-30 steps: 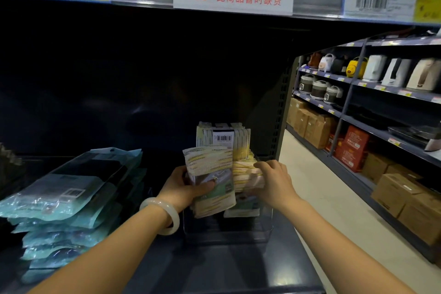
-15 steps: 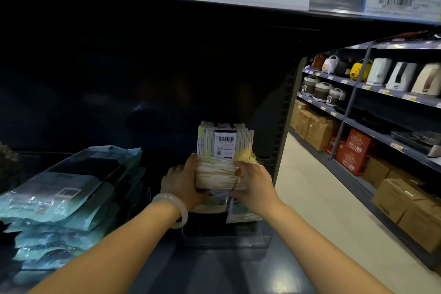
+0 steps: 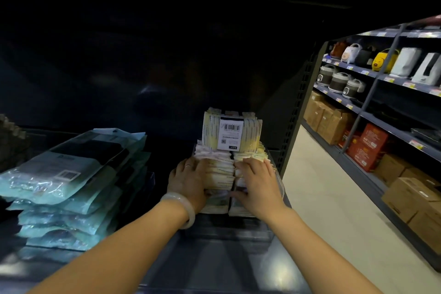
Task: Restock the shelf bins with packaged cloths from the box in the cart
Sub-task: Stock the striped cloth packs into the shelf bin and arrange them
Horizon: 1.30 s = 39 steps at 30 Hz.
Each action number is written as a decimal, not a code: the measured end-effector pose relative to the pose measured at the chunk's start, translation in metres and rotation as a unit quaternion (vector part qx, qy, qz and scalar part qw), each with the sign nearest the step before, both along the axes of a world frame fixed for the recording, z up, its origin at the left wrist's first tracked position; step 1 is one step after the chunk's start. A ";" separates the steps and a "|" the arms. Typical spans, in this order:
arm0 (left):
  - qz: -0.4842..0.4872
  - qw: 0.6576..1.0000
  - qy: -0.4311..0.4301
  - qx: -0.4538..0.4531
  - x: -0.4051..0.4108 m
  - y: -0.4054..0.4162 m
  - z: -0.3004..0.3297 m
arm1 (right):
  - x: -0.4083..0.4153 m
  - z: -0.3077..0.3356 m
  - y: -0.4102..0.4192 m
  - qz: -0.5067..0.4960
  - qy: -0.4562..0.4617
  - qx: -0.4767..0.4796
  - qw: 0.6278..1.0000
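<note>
A clear plastic bin on the dark shelf holds two rows of yellow-and-white packaged cloths standing on edge. Behind them a banded bundle of the same packs stands upright, with a barcode label facing me. My left hand, with a pale bangle on its wrist, lies flat on the left row, fingers spread over the pack tops. My right hand presses on the right row in the same way, thumb at the front of the packs. The cart and box are out of view.
A leaning stack of teal plastic packages fills the shelf to the left of the bin. A perforated shelf upright stands just right of it. Beyond is the pale aisle floor and shelves with rice cookers and cardboard boxes.
My left hand held a loose pack in front of the bin; it now stands in the left row. Both hands have come down onto the pack tops. The view has tilted down.
</note>
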<state>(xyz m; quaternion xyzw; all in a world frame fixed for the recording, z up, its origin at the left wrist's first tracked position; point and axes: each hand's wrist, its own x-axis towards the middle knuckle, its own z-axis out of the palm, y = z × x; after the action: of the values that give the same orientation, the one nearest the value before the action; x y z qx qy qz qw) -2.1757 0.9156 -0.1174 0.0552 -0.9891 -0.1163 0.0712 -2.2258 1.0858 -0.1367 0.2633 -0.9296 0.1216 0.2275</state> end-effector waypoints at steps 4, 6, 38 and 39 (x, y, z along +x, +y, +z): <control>0.013 1.000 -0.018 0.012 0.007 0.003 0.007 | 0.001 -0.001 -0.002 -0.005 -0.016 -0.010 1.000; 0.010 0.999 -0.032 0.013 0.012 0.003 0.015 | 0.003 0.003 -0.002 -0.008 -0.019 -0.005 1.000; 0.388 0.908 -0.107 -0.111 0.490 -0.490 0.029 | 0.410 0.048 -0.606 0.404 -0.084 0.194 0.890; 0.397 0.905 -0.113 -0.105 0.501 -0.504 0.021 | 0.418 0.040 -0.621 0.412 -0.088 0.202 0.884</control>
<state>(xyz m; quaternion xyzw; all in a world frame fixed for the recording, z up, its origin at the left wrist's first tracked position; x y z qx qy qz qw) -1.6743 0.4120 -0.0967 0.4485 -0.8931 0.0334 0.0044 -1.8075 0.4648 -0.0971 0.6513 -0.7578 0.0364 0.0154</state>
